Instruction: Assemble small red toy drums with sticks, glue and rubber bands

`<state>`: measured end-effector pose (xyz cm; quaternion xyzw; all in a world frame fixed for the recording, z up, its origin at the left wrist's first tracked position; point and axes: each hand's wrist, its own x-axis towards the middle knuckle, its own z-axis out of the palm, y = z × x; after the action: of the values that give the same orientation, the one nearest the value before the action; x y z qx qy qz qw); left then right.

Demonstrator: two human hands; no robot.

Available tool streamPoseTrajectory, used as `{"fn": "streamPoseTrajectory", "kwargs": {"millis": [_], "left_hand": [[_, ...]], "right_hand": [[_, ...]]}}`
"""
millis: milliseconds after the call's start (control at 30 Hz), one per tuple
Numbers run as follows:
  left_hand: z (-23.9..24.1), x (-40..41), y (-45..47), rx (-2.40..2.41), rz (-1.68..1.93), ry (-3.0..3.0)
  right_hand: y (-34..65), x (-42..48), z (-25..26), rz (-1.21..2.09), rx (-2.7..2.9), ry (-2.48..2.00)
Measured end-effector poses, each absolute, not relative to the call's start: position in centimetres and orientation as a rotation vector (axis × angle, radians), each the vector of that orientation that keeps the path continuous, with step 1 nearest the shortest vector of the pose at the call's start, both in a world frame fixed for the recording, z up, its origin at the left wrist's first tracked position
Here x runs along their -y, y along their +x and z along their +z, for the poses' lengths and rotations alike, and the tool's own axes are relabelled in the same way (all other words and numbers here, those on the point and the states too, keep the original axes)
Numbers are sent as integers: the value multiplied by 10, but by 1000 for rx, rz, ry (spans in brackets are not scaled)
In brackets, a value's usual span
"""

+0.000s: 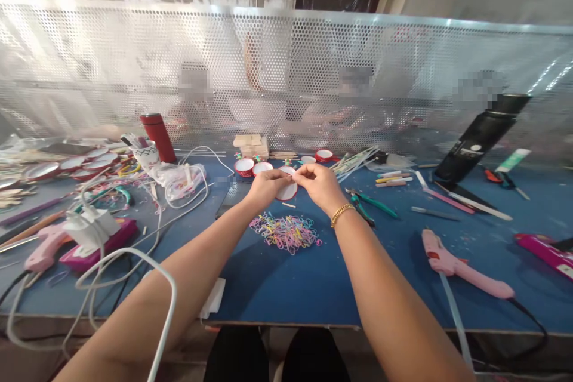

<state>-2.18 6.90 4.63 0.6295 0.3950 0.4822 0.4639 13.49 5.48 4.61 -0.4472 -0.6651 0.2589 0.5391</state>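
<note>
My left hand [265, 185] and my right hand [320, 184] meet over the middle of the blue table [277, 286], fingers pinched together. Between them they hold a small round white lid with a red rim [287, 190], a little above the tabletop. A gold bracelet [341, 213] circles my right wrist. Just in front of my hands lies a heap of pastel rubber bands [285, 231]. Behind my hands stand red-rimmed white cups [251, 167].
Pink glue guns lie at right [456, 265] and left [45, 250]. White charger and cables [94, 233] sprawl at left, near a red bottle [157, 136]. Green-handled pliers [371, 203], sticks and pens lie at right. A perforated metal screen [286, 71] closes the back; people sit behind it.
</note>
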Motion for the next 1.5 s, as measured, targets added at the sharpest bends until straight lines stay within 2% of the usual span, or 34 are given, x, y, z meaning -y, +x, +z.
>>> {"fn": "streamPoseTrajectory", "kwargs": {"millis": [200, 400, 500, 667, 833, 1067, 1367, 1500], "left_hand": [[47, -71, -26, -1150, 1254, 1445], [48, -78, -37, -1202, 1313, 1393], [52, -73, -34, -1144, 1287, 1415], [59, -60, -28, -820, 1154, 1609], [63, -60, -34, -660, 1170, 1763], [57, -69, -39, -654, 1217, 1680], [62, -62, -36, -832, 1183, 1561], [64, -57, -32, -834, 1154, 1538]], "right_hand": [[129, -46, 53, 990, 1554, -927], [131, -25, 72, 1228, 1451, -524], [133, -22, 73, 1332, 1371, -435], [138, -32, 67, 1369, 1364, -557], [159, -42, 69, 1094, 1247, -723], [163, -39, 63, 822, 1625, -973], [134, -17, 60, 145, 1952, -1125], [137, -21, 49, 67, 1969, -1116]]}}
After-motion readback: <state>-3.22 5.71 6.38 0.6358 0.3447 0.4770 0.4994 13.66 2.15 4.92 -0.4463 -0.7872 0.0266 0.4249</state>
